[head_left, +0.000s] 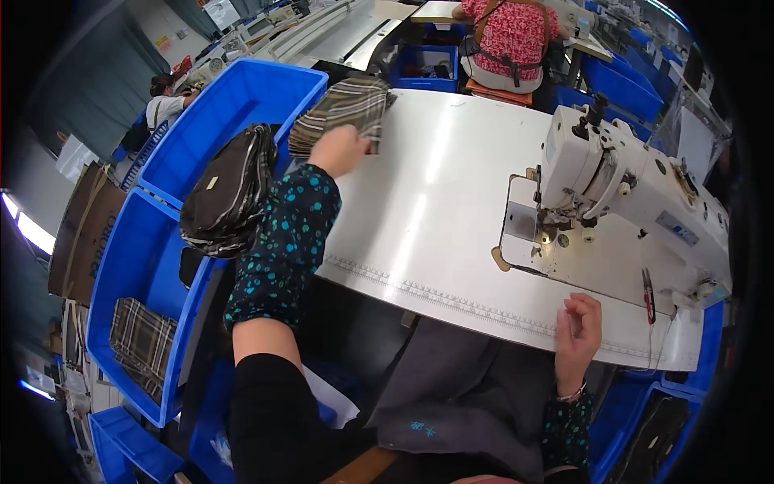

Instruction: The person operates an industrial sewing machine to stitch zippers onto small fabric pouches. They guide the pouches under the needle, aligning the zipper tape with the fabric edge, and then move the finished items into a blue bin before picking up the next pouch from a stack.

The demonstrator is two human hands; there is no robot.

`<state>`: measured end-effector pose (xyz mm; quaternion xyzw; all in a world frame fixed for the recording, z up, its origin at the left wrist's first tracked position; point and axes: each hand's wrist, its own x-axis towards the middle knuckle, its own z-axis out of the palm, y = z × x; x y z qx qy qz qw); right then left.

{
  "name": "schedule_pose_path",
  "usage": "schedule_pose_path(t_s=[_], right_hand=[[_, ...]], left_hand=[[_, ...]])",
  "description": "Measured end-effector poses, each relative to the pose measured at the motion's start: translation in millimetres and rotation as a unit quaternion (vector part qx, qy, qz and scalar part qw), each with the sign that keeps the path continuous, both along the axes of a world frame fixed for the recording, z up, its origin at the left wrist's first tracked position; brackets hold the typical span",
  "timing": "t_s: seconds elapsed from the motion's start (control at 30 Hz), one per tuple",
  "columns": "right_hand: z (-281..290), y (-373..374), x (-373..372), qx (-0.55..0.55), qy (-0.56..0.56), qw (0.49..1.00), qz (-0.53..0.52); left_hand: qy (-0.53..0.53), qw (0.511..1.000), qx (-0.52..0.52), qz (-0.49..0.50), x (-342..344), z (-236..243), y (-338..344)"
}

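One white bench [451, 185] spans the middle, and its smooth top probably helps cloth slide. Toward its right edge stands a white sewing machine [657, 189], its needle end turned inward, seemingly so work can be fed from the open left side.

Beyond the left edge, an upper blue bin [234, 109] and a lower blue bin [133, 266] sit end to end, presumably to stay within the left arm's reach. A dark striped bundle [230, 198] lies over their inner rims where they meet, likely for easy access.

At the bench's far left corner is the striped cloth stack [343, 105], layered flat, perhaps to keep its pieces aligned. The left hand [342, 152] is at its near side; blur hides whether those fingers pinch a layer or merely touch it. Over the near edge, the right hand [577, 331] has its fingers loosely curled and apart, holding nothing visible.

Plaid cloth pieces [143, 343] lie inside the lower blue bin. A measuring strip [451, 301] follows the near edge, handy for checking lengths. Smallest, red-handled snips [648, 294] lie near the right edge, on the right hand's side.
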<state>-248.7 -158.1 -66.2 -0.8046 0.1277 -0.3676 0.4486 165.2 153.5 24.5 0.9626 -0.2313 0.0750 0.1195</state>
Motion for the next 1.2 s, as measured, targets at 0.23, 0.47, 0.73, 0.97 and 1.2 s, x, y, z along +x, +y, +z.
schedule_pose_path(t_s=[0.23, 0.47, 0.73, 0.97, 1.2], right_hand=[[26, 69, 35, -0.174, 0.047, 0.967, 0.180], [15, 87, 60, -0.365, 0.120, 0.898, 0.215], [25, 66, 49, -0.345, 0.093, 0.917, 0.176], [19, 70, 47, -0.369, 0.092, 0.913, 0.150], [11, 28, 41, -0.387, 0.135, 0.907, 0.099]], left_hand=[[0.546, 0.756, -0.334, -0.134, -152, -61, -81], [0.164, 0.911, -0.308, -0.220, -151, -32, -49], [-0.303, 0.913, -0.083, 0.259, -41, 35, 143], [-0.179, 0.935, -0.126, 0.280, 15, 28, 196], [-0.504, 0.812, -0.248, 0.159, -5, 76, 209]])
